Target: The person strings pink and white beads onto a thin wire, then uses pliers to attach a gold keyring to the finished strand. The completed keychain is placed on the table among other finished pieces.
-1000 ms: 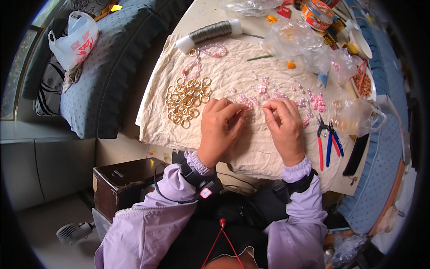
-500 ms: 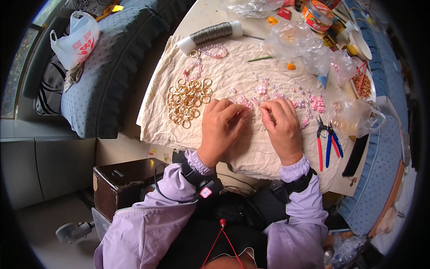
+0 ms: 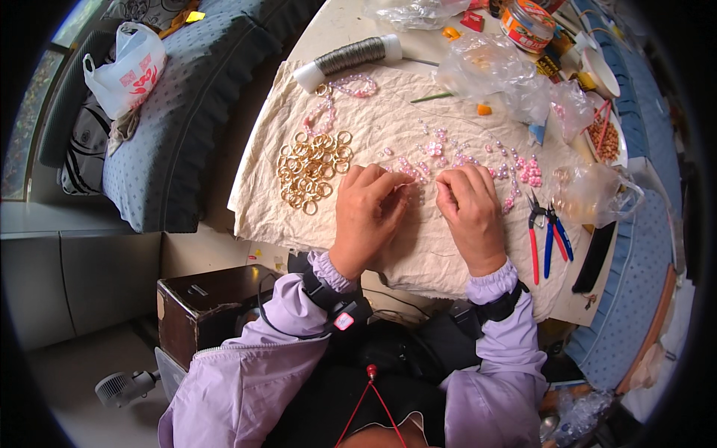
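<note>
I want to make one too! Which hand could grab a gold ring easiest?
Probably the left hand. The gold rings lie just to its left on the cloth, while the right hand sits farther away, beside the pink beads.

Packaging visible from the head view. A white plastic bag with red print and knotted handles lies on the blue dotted sofa, far left. A crumpled clear bag sits at the top edge of the bench. A round tin with an orange-red label band stands at top right. Just below it, a large clear bag holds small orange pieces; a smaller clear bag lies beside it to the right. Another clear bag rests near the right edge, above the pliers. A small pink-lit screen shows on the left wrist strap.
</note>
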Tool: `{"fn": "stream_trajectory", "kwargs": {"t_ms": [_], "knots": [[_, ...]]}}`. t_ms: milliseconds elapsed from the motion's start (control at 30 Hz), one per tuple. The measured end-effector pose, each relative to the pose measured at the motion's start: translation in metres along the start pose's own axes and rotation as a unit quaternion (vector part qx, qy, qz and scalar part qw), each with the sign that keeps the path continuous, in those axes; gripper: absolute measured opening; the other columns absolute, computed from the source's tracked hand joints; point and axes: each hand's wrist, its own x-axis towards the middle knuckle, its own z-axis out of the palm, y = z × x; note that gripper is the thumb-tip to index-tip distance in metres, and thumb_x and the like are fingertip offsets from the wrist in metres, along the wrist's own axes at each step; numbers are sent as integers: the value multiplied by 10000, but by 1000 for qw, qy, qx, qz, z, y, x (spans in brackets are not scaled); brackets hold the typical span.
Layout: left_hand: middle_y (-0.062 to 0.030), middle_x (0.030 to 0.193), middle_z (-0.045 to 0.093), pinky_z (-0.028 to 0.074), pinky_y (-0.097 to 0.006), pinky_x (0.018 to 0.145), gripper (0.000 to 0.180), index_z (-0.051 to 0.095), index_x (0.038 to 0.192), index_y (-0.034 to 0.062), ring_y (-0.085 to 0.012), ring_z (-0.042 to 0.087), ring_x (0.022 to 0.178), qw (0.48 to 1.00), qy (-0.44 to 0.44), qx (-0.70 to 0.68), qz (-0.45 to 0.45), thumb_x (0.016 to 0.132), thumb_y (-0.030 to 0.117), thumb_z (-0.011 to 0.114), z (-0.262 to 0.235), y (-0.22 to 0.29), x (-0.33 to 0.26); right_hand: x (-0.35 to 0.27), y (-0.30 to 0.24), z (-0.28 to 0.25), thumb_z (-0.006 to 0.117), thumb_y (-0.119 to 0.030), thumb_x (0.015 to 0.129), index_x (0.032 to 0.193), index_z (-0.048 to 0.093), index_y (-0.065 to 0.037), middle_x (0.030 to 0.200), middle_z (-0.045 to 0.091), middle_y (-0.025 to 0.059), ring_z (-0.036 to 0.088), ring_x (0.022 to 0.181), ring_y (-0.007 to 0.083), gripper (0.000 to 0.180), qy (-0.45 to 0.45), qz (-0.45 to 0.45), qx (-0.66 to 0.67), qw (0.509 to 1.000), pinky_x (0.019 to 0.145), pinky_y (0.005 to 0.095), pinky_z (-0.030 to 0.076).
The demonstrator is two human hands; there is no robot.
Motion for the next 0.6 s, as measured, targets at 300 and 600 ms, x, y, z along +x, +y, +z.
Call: {"fn": "stream_trajectory", "kwargs": {"t_ms": [300, 600], "knots": [[-68, 865, 630, 471, -421, 787, 263, 818, 1110, 156, -292, 572, 858, 999, -12, 28, 25, 862, 67, 801, 0, 4, 2, -3, 0, 0, 770, -64, 911, 1000, 672, -59, 990, 649, 103, 631, 989, 329, 132, -22, 59, 35, 997, 882, 443, 539], [-51, 864, 648, 474, -402, 765, 220, 806, 1035, 149, -269, 583, 842, 999, 1, 30, 29, 833, 65, 817, 1, 3, 1, -2, -1, -1, 780, -117, 930, 959, 706, -68, 971, 688, 76, 640, 994, 322, 94, -28, 99, 95, 990, 878, 436, 537]]}}
